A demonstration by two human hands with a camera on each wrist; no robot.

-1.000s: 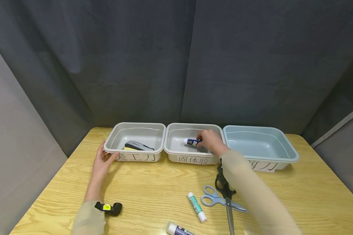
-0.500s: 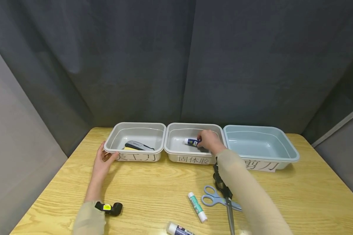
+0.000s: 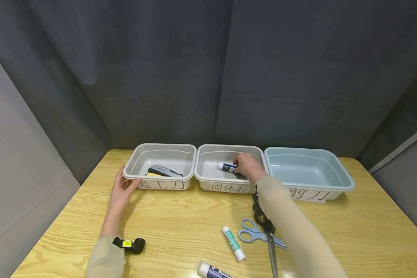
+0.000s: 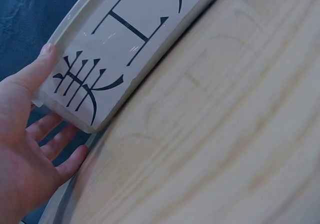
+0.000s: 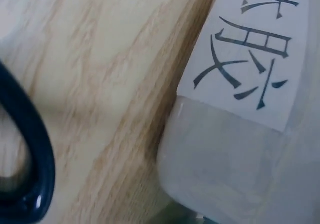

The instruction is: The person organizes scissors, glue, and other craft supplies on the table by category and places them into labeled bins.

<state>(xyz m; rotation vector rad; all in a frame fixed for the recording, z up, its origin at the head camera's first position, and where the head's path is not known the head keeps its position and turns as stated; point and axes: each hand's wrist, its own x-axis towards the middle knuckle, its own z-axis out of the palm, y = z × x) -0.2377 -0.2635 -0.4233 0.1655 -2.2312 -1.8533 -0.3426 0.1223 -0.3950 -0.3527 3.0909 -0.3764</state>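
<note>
In the head view my right hand (image 3: 247,166) reaches into the middle grey bin (image 3: 226,185) and pinches a dark blue glue stick with a white cap (image 3: 226,167) low inside it. My left hand (image 3: 121,189) holds the front left corner of the left grey bin (image 3: 166,184). Its thumb lies on the rim in the left wrist view, with the other fingers around the side of the bin (image 4: 115,48). A grey-and-black utility knife (image 3: 162,171) and something yellow lie in that bin. The right wrist view shows the labelled middle bin (image 5: 220,144) but not the hand.
A pale blue bin (image 3: 302,170) adjoins the middle one on the right. Nearer on the table lie a green-and-white glue stick (image 3: 233,244), another glue stick (image 3: 213,270), light blue scissors (image 3: 250,233) and black-handled scissors (image 3: 272,251), partly under the right forearm. A dark curtain (image 3: 194,77) hangs behind.
The right forearm has shifted slightly left, while the hand stays on the glue stick in the middle bin. The left hand keeps its place on the left bin.
</note>
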